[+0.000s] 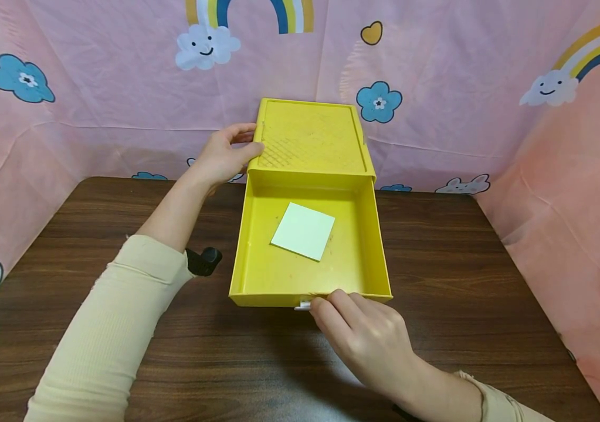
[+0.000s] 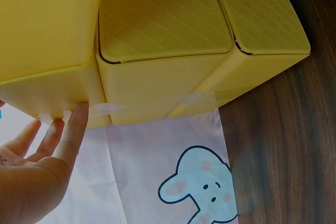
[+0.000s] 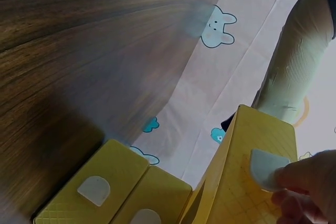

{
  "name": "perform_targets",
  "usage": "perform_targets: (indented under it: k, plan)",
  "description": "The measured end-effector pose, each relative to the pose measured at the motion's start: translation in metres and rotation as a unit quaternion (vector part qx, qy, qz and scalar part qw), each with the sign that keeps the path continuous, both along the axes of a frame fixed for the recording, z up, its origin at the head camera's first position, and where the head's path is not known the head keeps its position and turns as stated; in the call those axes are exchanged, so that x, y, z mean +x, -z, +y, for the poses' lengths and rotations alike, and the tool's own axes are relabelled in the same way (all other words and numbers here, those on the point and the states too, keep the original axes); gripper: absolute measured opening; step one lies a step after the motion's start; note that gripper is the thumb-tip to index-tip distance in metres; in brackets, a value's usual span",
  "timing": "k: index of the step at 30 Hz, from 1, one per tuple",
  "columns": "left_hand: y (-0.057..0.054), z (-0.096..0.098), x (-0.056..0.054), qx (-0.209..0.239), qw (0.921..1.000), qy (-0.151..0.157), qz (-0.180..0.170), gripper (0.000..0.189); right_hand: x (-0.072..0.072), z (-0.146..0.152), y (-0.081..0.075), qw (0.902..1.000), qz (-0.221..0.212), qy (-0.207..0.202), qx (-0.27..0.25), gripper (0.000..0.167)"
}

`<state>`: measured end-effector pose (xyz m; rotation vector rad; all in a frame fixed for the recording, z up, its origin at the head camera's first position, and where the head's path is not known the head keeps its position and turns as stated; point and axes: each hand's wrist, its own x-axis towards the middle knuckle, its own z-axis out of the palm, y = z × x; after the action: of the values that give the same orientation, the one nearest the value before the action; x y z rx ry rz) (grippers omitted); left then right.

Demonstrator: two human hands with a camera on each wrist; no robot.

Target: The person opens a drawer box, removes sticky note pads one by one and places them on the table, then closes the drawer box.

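A yellow drawer cabinet [image 1: 312, 135] stands at the back of the table with its top drawer [image 1: 355, 258] pulled well out. Inside that drawer lies a pale square pad [image 1: 304, 231], turned at an angle. My right hand [image 1: 368, 343] pinches the drawer's small white handle [image 3: 265, 169] at the front, between thumb and fingers. Against the cabinet's upper left side rests my left hand [image 1: 226, 155], thumb at the top edge. In the left wrist view, its fairly straight fingers [image 2: 73, 135] touch the yellow side.
Below the pulled drawer, lower drawers [image 3: 113, 169] with white handles are closed. Clear tape [image 2: 191, 98] runs along the cabinet's side. Brown wood-grain table [image 1: 463, 293] lies beneath; pink patterned cloth [image 1: 437, 129] hangs behind and at both sides.
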<state>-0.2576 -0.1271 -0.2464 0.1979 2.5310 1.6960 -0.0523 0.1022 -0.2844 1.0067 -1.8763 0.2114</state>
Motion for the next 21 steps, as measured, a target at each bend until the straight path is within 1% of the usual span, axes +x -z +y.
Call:
perform_targets:
  k: [13, 21]
  plan:
    - [0.0004, 0.0000, 0.0012, -0.010, 0.9999, 0.000, -0.005, 0.055, 0.0004, 0.0004, 0.0043, 0.9998, 0.020, 0.003, 0.009, 0.025]
    - [-0.0001, -0.0003, -0.0002, 0.001, 1.0000, -0.001, -0.010, 0.054, 0.0001, 0.0019, 0.0046, 0.9997, 0.022, -0.007, 0.009, 0.024]
